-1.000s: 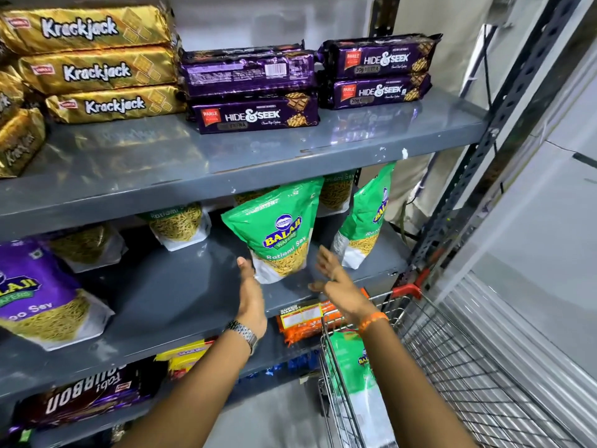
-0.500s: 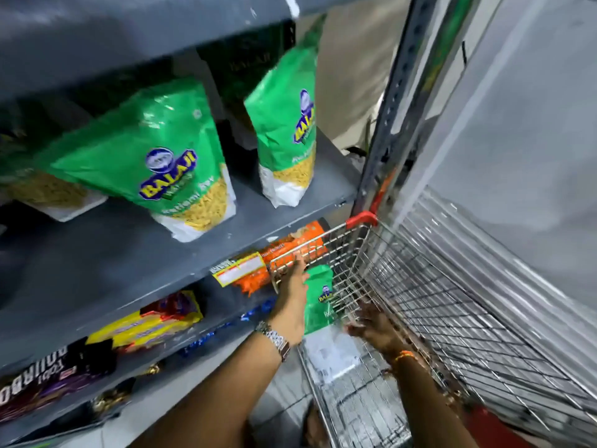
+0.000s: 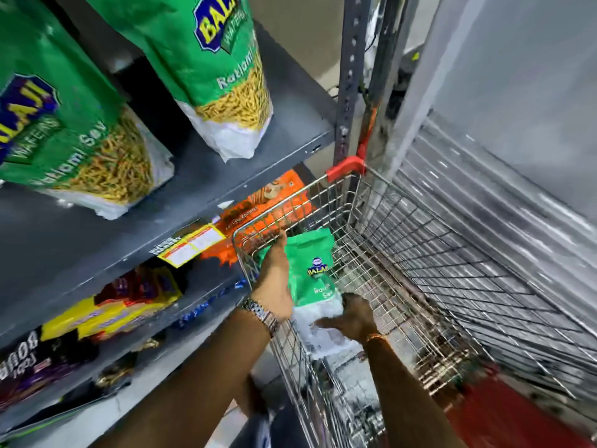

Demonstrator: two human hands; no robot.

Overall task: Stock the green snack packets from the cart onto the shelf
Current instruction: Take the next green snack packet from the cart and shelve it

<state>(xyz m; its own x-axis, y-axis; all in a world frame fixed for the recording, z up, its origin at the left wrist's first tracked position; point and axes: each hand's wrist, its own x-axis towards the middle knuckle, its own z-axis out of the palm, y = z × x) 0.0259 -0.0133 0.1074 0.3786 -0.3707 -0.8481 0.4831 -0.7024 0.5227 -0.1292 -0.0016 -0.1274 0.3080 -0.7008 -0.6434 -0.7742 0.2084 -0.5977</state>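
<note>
Both arms are reaching forward and down; the left hand [image 3: 274,279] is lying flat, the right hand [image 3: 353,313] is curling, palm-down, just beside it.

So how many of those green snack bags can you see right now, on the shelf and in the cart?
Green bags standing on the shelf: 2 (left one, right one)
Green bags in the cart: 1, with the left hand and right hand on it
Total: 3
</note>
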